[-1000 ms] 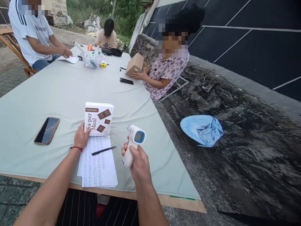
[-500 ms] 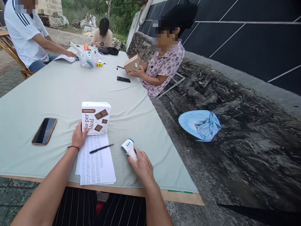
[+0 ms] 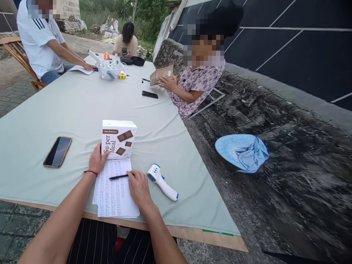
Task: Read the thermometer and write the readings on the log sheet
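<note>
Your left hand — open, palm down — rests against the white box. Your right hand — loosely open, grasping nothing — touches the pen on the papers; thermometer at its 3 o'clock.

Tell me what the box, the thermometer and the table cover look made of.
Box: likely thin cardboard, matte printed faces, crisp folded edges. Thermometer: apparently smooth, slightly glossy white plastic with blue trim. Table cover: pale green cloth, matte, with soft creases.

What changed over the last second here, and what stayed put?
The right hand lowered the thermometer, let it go flat on the cloth, then moved left to the pen on the sheets. The left hand stays on the Su-per Meal box; the phone is unmoved.
</note>
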### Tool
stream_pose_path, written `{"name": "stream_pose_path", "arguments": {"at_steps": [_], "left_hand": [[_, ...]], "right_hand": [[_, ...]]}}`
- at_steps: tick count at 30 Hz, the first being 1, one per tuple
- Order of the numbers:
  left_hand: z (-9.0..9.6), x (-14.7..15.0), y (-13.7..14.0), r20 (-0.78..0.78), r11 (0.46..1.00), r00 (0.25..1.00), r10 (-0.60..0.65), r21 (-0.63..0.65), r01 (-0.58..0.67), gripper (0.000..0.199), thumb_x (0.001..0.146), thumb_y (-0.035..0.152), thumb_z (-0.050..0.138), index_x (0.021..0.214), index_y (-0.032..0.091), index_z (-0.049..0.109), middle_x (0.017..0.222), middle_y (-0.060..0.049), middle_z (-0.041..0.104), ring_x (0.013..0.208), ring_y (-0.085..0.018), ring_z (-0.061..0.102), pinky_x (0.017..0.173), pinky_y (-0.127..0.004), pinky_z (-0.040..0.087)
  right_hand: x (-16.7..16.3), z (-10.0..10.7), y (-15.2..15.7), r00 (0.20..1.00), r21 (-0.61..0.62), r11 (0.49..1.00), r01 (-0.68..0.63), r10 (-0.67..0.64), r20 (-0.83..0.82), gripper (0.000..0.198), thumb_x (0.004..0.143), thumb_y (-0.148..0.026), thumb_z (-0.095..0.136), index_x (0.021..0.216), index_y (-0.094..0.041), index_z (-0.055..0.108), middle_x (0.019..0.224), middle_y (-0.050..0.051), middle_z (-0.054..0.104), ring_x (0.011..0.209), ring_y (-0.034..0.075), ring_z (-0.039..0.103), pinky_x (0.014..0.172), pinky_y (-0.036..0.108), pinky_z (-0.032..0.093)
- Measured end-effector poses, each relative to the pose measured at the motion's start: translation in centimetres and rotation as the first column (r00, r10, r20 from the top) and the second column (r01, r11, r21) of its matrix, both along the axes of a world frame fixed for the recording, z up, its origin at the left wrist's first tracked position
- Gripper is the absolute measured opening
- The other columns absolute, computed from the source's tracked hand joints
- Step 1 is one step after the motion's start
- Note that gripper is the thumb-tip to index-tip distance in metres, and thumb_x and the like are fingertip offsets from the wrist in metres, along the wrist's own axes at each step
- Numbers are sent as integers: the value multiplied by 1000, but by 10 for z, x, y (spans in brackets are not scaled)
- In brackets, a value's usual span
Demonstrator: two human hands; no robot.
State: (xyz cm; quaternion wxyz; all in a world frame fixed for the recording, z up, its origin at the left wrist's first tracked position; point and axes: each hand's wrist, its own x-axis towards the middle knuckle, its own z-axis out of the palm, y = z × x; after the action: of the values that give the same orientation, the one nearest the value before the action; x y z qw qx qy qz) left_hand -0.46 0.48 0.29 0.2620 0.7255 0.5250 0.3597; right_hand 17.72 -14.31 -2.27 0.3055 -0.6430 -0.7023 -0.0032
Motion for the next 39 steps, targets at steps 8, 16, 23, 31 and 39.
{"name": "stream_pose_path", "arguments": {"at_steps": [8,16,23,31,39], "left_hand": [[-3,3,-1,-15,1000,1000,25,-10,-26,64,93,52,46,147,19,36,137,-16,57,127,-33,54,103,-53,45],[0,7,-2,-13,1000,1000,-12,8,12,63,93,51,49,145,17,38,138,-16,57,128,-33,53,103,-50,45],[-3,10,1,30,999,999,-38,30,37,71,92,62,48,146,17,38,136,-16,57,128,-32,53,104,-49,44],[-11,11,4,83,996,995,-59,73,53,74,90,67,48,146,20,38,138,-15,56,128,-31,52,107,-49,42],[-12,12,5,88,994,992,-87,80,80,76,89,69,47,146,20,37,139,-15,54,130,-32,51,110,-50,39]], "right_hand": [[24,11,-22,998,-37,999,24,-26,-52,22,97,-22,44,95,-21,66,87,7,62,85,22,55,79,38,43],[16,24,-49,650,-141,986,92,-167,-741,21,87,-43,57,85,-23,52,67,-3,58,54,13,53,54,29,44],[-12,20,-57,274,-135,988,74,-151,-950,19,75,-34,63,89,-21,62,69,-3,66,54,16,64,63,35,54],[-12,23,-69,408,-241,966,96,-259,-875,13,70,-32,67,71,-22,59,66,-3,63,62,13,57,61,28,48],[-19,23,-82,537,-293,950,106,-302,-787,7,70,-29,61,70,-22,60,59,-5,55,54,12,47,54,26,41]]}}
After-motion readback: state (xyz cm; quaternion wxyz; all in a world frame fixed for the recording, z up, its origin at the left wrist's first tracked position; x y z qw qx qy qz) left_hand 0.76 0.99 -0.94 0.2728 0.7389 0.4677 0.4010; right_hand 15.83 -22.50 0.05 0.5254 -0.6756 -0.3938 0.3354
